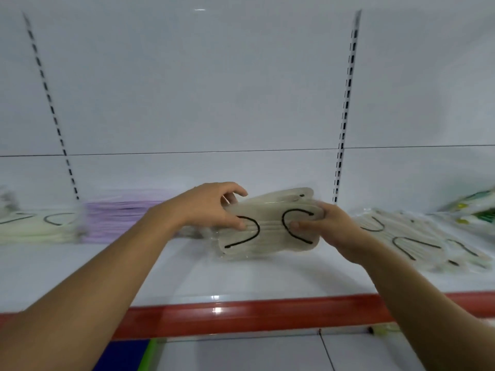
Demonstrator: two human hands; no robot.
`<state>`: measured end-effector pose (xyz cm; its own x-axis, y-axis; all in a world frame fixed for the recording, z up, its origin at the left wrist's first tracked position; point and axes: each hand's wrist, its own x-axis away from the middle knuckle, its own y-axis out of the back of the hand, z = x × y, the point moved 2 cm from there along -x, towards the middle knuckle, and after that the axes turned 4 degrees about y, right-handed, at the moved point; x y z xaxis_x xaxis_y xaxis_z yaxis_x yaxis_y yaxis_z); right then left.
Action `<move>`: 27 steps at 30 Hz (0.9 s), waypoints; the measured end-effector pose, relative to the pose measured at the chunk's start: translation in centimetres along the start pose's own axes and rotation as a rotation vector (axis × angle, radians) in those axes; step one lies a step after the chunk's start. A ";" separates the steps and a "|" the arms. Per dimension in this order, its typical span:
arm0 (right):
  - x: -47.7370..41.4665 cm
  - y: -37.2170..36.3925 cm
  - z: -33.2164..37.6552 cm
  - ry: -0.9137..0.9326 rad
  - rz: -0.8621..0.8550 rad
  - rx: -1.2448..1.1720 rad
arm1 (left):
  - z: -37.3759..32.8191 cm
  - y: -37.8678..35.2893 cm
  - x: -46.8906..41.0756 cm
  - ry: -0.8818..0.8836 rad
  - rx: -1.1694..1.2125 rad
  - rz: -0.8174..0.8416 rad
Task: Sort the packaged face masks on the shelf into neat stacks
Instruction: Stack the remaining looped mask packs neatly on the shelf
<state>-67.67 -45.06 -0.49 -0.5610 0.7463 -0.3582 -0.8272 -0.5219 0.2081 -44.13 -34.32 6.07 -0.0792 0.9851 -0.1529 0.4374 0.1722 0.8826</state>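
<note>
A bundle of cream packaged masks with black ear loops (270,231) is held just above the white shelf (203,274), in the middle. My left hand (211,207) grips its left end, fingers over the top and thumb on the front. My right hand (329,226) pinches its right end. A loose heap of similar cream masks (417,239) lies to the right. A neat purple mask stack (120,218) sits to the left, with a cream stack (40,226) further left.
Green and yellow packages (474,207) lean at the far right. The shelf has a red front lip (254,314). Two slotted uprights (345,103) run up the white back panel. A lower shelf shows beneath.
</note>
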 end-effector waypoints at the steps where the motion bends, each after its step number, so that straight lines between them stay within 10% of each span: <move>1: 0.2 -0.2 -0.6 -0.024 0.010 -0.033 | 1.5 0.0 0.5 0.030 0.066 -0.015; 14: -0.1 -3.0 -1.2 0.020 0.114 -0.117 | 7.9 -3.8 3.3 0.017 0.645 -0.413; 27: 0.4 -3.6 -1.7 0.000 -0.072 -0.157 | 9.1 -5.9 3.0 0.161 1.048 -0.301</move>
<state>-64.88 -43.59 -2.95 -0.5001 0.7845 -0.3667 -0.8504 -0.5249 0.0368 -38.83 -32.34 -3.61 -0.3924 0.9036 -0.1719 0.9177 0.3971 -0.0076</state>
